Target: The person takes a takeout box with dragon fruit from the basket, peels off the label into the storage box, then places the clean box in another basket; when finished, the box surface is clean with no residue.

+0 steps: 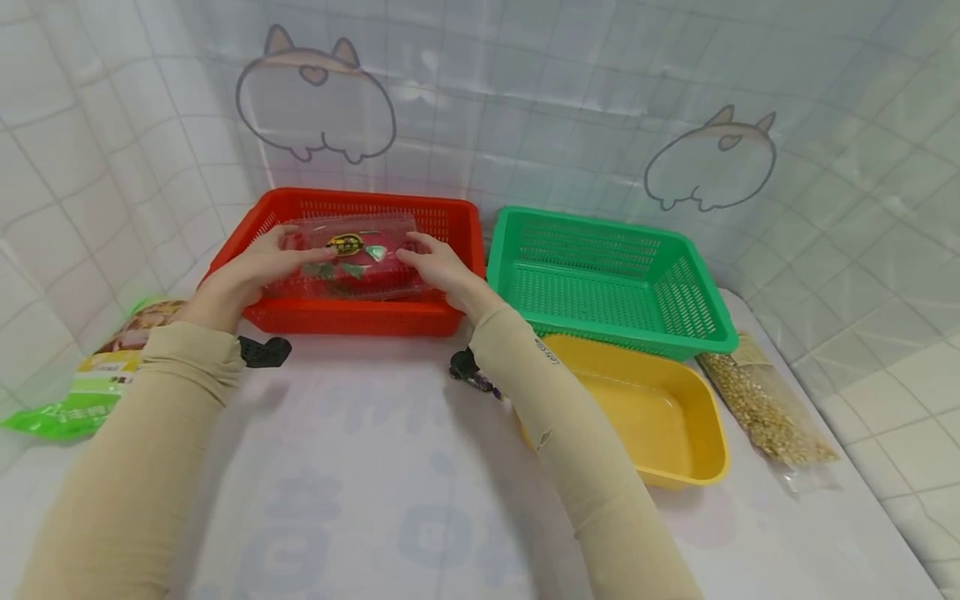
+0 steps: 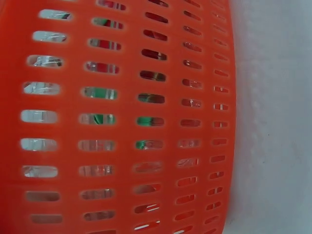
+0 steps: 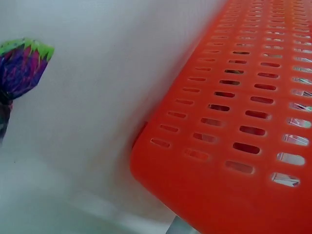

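A clear plastic box (image 1: 352,275) with pinkish-red, green-tipped fruit inside, like dragon fruit, is in the red basket (image 1: 360,321). A black and gold label sits on its lid. My left hand (image 1: 270,257) grips the box's left end, thumb on top. At the other end my right hand (image 1: 444,265) holds it, with the thumb against the lid. In the left wrist view, parts of the box show through the slots of the basket wall (image 2: 126,131). The right wrist view has the basket's outer side (image 3: 195,170); neither wrist view shows a hand.
A green basket (image 1: 592,329) stands right of the red one. The yellow tub (image 1: 637,417) is partly behind my right forearm. At far right lies a clear bag of grains (image 1: 765,408), at left a green and yellow bag (image 1: 90,383). A purple and green wrapper (image 3: 24,68) lies on the table.
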The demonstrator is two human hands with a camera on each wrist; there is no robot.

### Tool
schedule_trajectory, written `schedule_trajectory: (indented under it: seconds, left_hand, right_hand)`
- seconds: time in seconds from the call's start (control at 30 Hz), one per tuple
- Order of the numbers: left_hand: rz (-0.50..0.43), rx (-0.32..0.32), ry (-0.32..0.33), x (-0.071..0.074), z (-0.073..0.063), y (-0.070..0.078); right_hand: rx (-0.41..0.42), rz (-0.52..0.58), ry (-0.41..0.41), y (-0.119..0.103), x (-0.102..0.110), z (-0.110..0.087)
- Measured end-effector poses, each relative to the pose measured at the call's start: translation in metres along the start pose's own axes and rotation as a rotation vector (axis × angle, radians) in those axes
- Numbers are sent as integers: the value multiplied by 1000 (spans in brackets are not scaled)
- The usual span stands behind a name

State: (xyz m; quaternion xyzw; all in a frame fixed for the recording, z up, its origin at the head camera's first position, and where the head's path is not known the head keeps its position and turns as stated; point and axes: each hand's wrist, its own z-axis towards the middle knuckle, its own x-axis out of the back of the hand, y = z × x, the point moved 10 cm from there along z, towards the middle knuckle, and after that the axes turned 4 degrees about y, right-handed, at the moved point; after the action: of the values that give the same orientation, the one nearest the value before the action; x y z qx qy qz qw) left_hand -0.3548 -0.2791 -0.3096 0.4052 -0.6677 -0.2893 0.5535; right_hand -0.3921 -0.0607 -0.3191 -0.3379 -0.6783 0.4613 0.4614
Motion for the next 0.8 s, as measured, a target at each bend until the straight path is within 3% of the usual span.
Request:
schedule_trajectory:
  seconds: [0.8]
  left_hand:
    - [31,-35,45,1,2,-1]
  right_hand:
    - [38,-42,-38,-2,-5,3]
